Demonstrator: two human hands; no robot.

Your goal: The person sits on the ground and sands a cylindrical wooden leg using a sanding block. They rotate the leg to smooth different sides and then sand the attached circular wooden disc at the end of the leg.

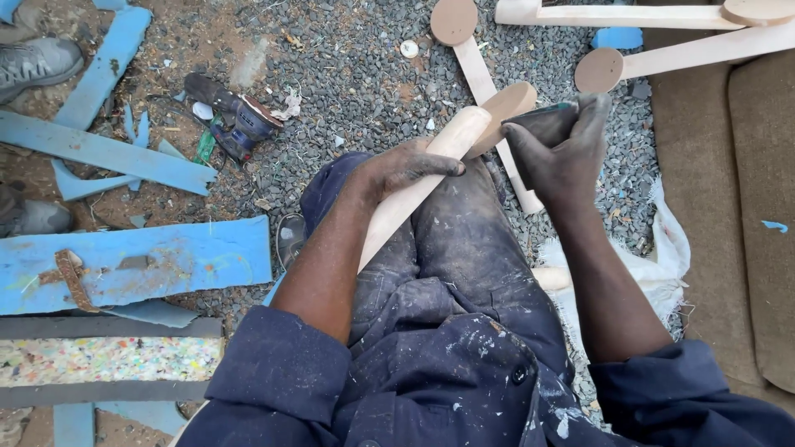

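Gravel ground (356,74); hands (489,157) on wooden leg (414,194), perhaps sandpaper (542,124).

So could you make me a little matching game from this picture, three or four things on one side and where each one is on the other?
Things:
1. wooden spoon
2. dark sanding pad
3. power sander
4. blue boards

Places:
A. lying on the gravel, upper left
B. in the right hand
C. across the lap, under the left hand
D. on the ground at far left

Pairs: 1-C, 2-B, 3-A, 4-D
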